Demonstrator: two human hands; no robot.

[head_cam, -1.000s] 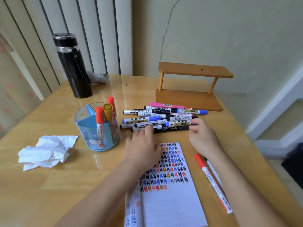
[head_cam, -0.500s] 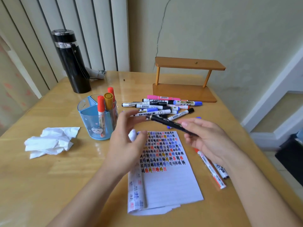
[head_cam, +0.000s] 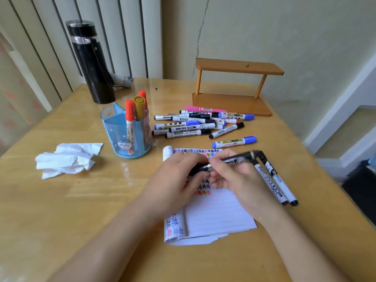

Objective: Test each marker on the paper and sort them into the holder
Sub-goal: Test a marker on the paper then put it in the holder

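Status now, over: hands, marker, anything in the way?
Left hand and right hand grip black marker over paper. Holder holds three markers. Nothing in the way.

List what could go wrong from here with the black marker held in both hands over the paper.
1. Two markers lie right beside the right hand, toward the right edge of the table. A nudge from the wrist could roll them off.
2. The left hand and the right hand both grip the black marker, so nothing seems to pin the paper. It may slide under a test stroke.
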